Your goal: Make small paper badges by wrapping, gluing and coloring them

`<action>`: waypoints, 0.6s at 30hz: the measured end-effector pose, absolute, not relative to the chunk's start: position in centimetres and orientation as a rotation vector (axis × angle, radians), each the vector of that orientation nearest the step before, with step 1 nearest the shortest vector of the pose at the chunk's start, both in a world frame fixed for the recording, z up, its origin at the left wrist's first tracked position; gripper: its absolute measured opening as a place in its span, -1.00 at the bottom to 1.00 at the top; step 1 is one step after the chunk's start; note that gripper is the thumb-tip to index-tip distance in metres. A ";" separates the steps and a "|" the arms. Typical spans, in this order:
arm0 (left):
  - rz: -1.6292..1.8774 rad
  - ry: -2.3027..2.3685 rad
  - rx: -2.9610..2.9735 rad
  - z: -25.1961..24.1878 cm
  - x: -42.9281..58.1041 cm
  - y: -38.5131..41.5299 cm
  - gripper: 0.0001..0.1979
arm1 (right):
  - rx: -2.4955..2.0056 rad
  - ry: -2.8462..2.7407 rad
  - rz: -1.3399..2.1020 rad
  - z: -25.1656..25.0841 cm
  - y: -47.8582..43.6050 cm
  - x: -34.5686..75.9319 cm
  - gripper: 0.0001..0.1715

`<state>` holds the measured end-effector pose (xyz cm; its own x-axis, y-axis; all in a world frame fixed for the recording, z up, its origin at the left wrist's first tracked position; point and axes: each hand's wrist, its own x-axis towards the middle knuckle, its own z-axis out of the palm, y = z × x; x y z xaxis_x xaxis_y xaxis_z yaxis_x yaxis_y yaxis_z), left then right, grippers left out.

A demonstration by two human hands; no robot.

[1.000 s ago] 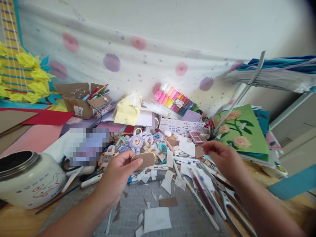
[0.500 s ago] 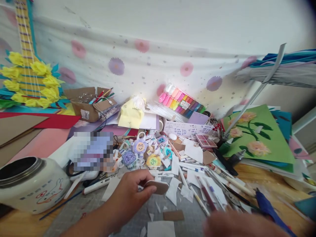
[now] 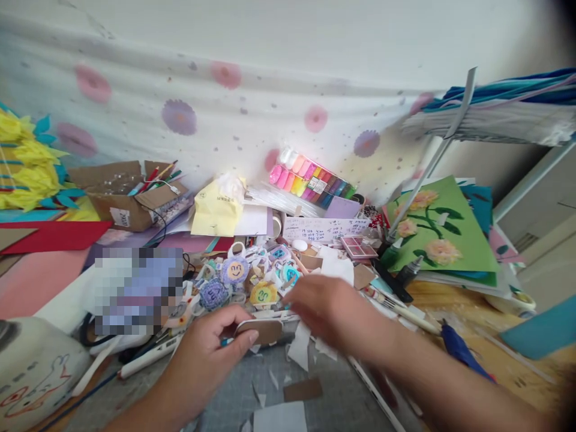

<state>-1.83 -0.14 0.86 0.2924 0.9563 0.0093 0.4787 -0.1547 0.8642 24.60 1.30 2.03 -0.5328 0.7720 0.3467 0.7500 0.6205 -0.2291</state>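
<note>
My left hand (image 3: pixel 209 354) pinches a rounded brown cardboard piece (image 3: pixel 260 330) with a white edge between thumb and fingers, just above the grey cutting mat (image 3: pixel 342 402). My right hand (image 3: pixel 326 309) reaches leftwards across the mat, its fingers smeared by motion over a pile of small paper cutouts (image 3: pixel 245 279) with smiley faces. Whether it holds anything cannot be made out. White paper scraps (image 3: pixel 299 351) lie under and around both hands.
A white jar (image 3: pixel 31 375) stands at the near left. A cardboard box of pens (image 3: pixel 130 198), a clay colour set (image 3: pixel 310 183) and a green flower card (image 3: pixel 438 231) lie at the back. Pens (image 3: pixel 405 309) and a blue tool (image 3: pixel 463 354) lie to the right.
My right hand has come from the pens on the right, dipped low, and now stretches left over the cutouts. My left hand has lowered the cardboard piece towards the mat.
</note>
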 end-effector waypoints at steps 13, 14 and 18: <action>0.836 1.293 1.778 0.3 -2.4 0.2 -0.78 | -2.173 -2.529 -0.091 -0.6 6.8 31.2 -0.70; 0.834 1.293 1.780 0.3 -2.4 0.2 -0.78 | -2.187 -2.522 -0.095 -0.5 6.9 31.3 -0.70; 0.838 1.303 1.771 0.2 -2.4 0.2 -0.77 | -2.182 -2.510 -0.076 -0.2 7.3 31.8 -0.70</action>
<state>-2.44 0.21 0.15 0.2610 0.9632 0.0642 0.4573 -0.1820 0.8705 31.80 7.31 -0.18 -0.1300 0.9855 -0.1092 0.9771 0.1460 0.1546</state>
